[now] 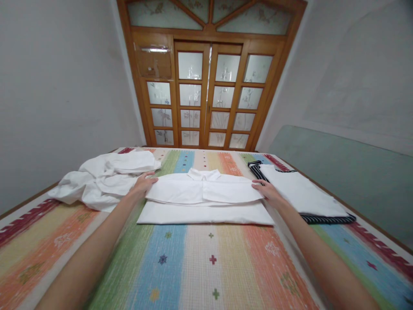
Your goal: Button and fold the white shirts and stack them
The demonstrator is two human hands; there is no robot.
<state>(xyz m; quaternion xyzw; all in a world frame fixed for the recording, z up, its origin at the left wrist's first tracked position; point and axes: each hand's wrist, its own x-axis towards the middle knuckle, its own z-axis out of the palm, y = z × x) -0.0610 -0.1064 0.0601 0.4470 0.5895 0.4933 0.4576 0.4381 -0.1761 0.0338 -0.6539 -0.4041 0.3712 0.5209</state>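
A white collared shirt [206, 192] lies folded in the middle of the patterned bed cover, its collar at the far side. Its upper layer is doubled over, and a wider white band shows along the near edge. At the shirt's left side, my left hand [144, 185] has its fingers closed on the folded edge. My right hand [267, 190] grips the opposite edge with thumb and fingers. Both forearms reach in from the near corners of the view.
A crumpled white garment [106, 178] lies to the left, close beside my left hand. On the right is a stack of folded clothes, a white garment [300, 189] over a black-and-white striped one [329, 218]. Beyond the striped cover [196, 267] stand wooden glazed doors [206, 94].
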